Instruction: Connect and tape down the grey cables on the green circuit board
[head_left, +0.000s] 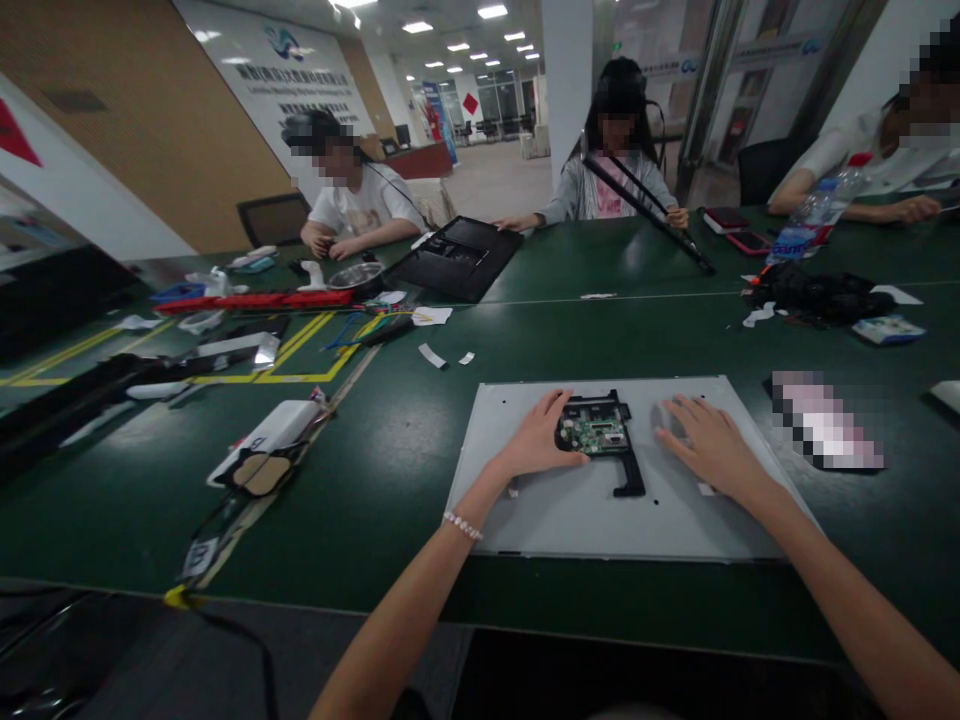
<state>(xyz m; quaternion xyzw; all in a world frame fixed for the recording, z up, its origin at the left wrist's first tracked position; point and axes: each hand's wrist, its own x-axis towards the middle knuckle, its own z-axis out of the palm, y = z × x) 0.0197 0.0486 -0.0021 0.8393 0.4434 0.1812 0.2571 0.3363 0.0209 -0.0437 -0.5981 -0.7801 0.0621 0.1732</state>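
A flat grey panel point(540, 515) lies on the table in front of me. On it sits a black plastic bracket point(630, 470) around a green circuit board point(589, 428). My left hand point(536, 440) is at the bracket's left end, fingers at its upper edge and thumb at its lower edge, closed around that end. To the right of the bracket, my right hand point(709, 445) hovers over or rests on the panel with its fingers apart and nothing in them; whether it touches the panel I cannot tell.
Left on the green table point(390, 470) lies a white battery pack point(266, 450) with a cable. A phone point(825, 420) is right of the panel. Black cables point(817, 295) and a water bottle point(806, 225) stand farther right. Across, people sit near a black panel point(457, 255).
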